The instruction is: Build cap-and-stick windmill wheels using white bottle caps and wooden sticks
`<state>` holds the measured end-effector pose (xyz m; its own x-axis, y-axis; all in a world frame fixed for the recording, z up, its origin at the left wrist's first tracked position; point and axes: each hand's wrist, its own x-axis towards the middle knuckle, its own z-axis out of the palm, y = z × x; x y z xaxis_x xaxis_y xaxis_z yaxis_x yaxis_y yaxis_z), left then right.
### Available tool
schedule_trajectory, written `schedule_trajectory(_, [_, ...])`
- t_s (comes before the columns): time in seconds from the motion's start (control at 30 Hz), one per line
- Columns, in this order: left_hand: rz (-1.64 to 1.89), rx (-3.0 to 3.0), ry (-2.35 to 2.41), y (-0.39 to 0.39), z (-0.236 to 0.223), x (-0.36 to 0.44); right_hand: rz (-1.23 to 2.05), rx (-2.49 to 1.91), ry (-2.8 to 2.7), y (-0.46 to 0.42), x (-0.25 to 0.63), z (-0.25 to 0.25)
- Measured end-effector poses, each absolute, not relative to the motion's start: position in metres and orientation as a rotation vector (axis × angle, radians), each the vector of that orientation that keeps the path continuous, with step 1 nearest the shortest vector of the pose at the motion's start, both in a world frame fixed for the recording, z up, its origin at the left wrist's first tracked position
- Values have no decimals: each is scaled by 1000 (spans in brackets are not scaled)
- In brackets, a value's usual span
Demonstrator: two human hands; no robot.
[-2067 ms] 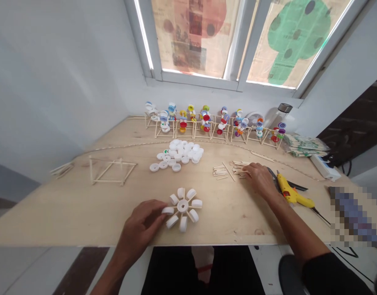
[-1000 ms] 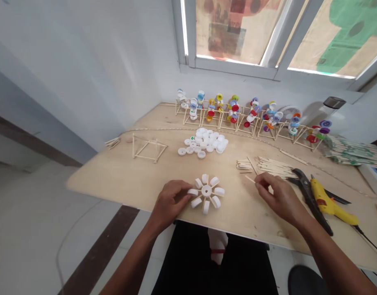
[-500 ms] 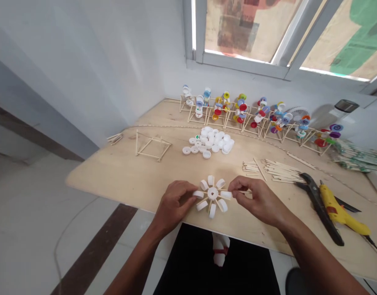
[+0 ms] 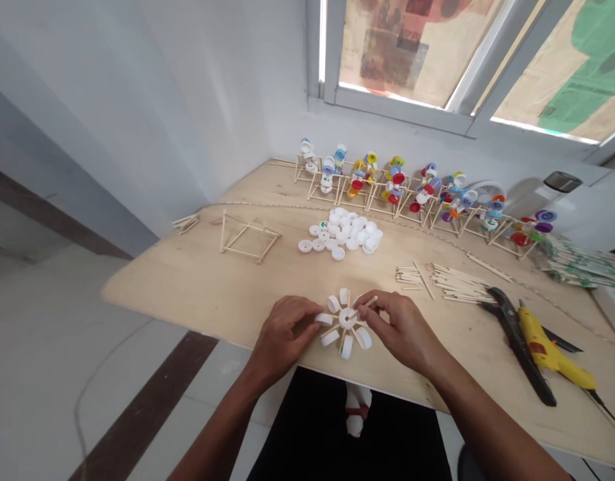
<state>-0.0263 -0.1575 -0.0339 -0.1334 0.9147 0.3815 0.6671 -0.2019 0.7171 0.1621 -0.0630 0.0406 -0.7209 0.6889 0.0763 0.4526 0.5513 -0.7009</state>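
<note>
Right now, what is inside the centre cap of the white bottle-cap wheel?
A dark hole shows in the centre cap, with the wooden stick from the right hand reaching to it. The stick covers part of the inside; whether its tip enters cannot be seen.

Looks like a small craft workshop: on the wooden table [image 4: 187, 287], a glue gun [image 4: 540, 344] lies at 4 o'clock, loose sticks [image 4: 460, 283] at 3, white caps [image 4: 340, 234] at 12, and stick-and-cap models [image 4: 398, 178] line up from 11 to 2
</note>
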Motion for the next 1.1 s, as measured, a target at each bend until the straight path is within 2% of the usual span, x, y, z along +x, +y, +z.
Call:
schedule_trajectory(0.5, [1263, 1845, 1773, -157, -34, -26, 664, -969, -2647, -67, 153, 29])
schedule_trajectory(0.93, [1244, 1873, 1796, -157, -29, -24, 729, -1019, -2499, -68, 155, 31])
schedule_trajectory(1.1, [1284, 1787, 1748, -160, -22, -21, 996, -1057, -2321, -67, 167, 27])
